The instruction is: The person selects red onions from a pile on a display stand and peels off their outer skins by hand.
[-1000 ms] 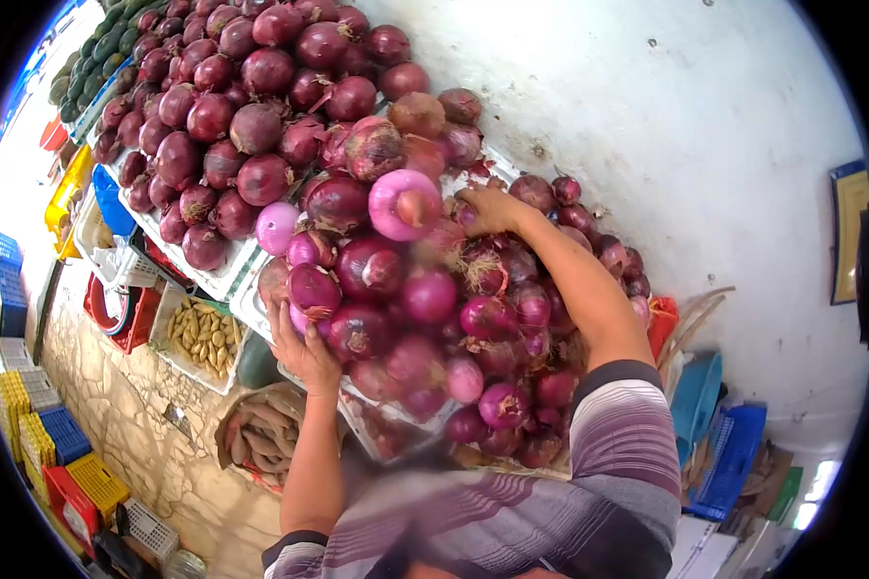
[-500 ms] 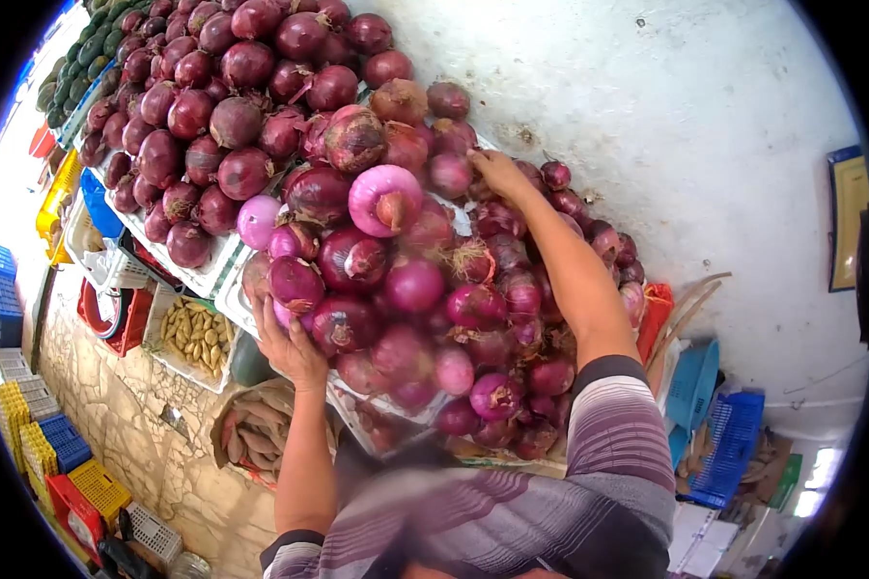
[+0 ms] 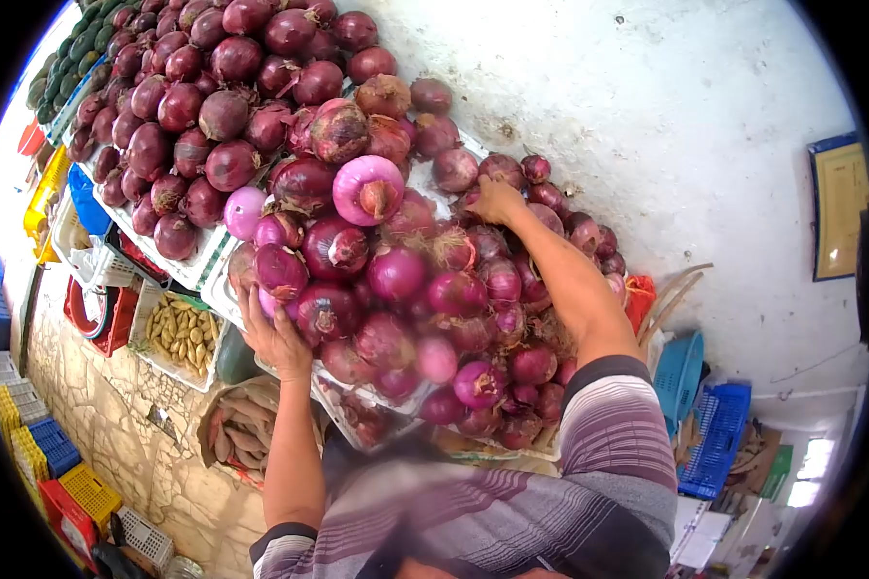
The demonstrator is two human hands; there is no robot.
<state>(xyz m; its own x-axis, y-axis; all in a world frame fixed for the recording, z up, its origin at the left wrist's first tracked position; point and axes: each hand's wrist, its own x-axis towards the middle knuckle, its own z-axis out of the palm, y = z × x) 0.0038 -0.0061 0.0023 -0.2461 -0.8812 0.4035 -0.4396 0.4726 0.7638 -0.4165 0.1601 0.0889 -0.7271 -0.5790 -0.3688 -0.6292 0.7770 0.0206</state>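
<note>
Red onions lie heaped in front of me; one bright, peeled-looking onion [image 3: 368, 190] stands out near the heap's upper middle. My left hand [image 3: 277, 340] rests against the heap's left edge, its fingers apart and touching onions beside a dark purple onion [image 3: 281, 271]. At the heap's upper right, my right hand [image 3: 498, 200] reaches in among the onions with bent fingers. Its fingertips are partly hidden, and what they hold cannot be made out. A pale strip of the white tray [image 3: 427, 183] shows to the left of that hand.
A larger onion pile [image 3: 179, 106] rises at the upper left. Below it are a crate of small yellowish roots [image 3: 182, 333] and a sack of brown tubers [image 3: 241, 432]. Blue baskets [image 3: 714, 434] stand at the lower right, beside the white wall [image 3: 666, 125].
My right hand has shifted from the back of the tray to onions at the heap's upper right. An onion now sits beside it near the wall. My left hand stays at the left edge.
</note>
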